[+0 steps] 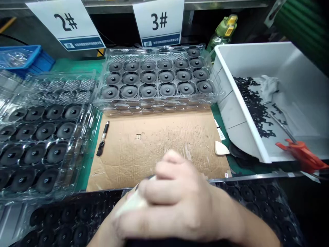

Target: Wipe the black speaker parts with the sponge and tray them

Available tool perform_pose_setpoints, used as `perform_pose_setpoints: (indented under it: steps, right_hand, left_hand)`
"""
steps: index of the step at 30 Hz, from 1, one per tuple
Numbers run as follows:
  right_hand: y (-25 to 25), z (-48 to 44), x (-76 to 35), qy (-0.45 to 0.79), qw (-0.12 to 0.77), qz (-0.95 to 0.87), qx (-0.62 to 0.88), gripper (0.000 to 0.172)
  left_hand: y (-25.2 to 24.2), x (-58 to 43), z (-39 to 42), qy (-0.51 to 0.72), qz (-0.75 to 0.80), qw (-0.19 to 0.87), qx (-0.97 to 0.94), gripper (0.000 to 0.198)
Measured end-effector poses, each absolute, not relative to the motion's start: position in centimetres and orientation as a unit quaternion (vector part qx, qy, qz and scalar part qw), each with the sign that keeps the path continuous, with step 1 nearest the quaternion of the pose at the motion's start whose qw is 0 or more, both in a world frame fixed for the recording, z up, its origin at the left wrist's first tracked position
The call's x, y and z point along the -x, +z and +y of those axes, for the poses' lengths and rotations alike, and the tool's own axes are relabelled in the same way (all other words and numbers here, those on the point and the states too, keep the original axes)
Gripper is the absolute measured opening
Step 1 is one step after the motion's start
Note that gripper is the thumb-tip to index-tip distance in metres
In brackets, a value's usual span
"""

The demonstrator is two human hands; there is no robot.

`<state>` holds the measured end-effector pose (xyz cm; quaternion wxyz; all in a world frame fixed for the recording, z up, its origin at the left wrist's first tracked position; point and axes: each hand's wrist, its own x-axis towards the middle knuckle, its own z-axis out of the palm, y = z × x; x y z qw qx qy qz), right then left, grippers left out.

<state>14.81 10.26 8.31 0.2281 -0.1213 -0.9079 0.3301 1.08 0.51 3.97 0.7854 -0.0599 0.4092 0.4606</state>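
Nearest the camera, blurred: bare right hand [177,202], fingers curled closely over a pale, whitish, cloth-like piece [133,206]. Beneath it, bare left hand [110,221], mostly covered — cannot tell how far closed. Pale piece located between both hands, by the near edge of the flat, brown cardboard sheet [123,164]. Step in hand, by judgement: two-handed gripping or pressing of that piece. Needed for the next move, probably: firm support below, steady fingers above. On the cardboard, a slim black pen [103,138]. Behind — clear plastic tray [159,103] with round black parts [167,90].
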Motion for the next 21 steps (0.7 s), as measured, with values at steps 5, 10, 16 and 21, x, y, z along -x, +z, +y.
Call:
perform_pose_setpoints:
  steps: [5,10,16,21]
  right_hand:
    - [5.1,11.5,-16.2,0.446,0.269,-0.809,0.272,0.025]
    - [-1.5,10.2,-18.9,0.408,0.155,-0.786,0.438,0.032]
    - [-6.3,5.1,-19.3,0.299,0.211,-0.774,0.517,0.043]
    - [-6.6,6.3,-18.5,0.282,0.238,-0.773,0.516,0.034]
  left_hand:
    - [5.3,-1.0,1.8,0.399,0.366,0.839,0.057,0.028]
    - [5.2,-0.3,1.8,0.406,0.298,0.862,0.049,0.05]
    - [3.7,0.4,1.3,0.427,0.273,0.861,0.045,0.052]
    - [3.2,0.6,0.8,0.452,0.258,0.854,0.029,0.055]
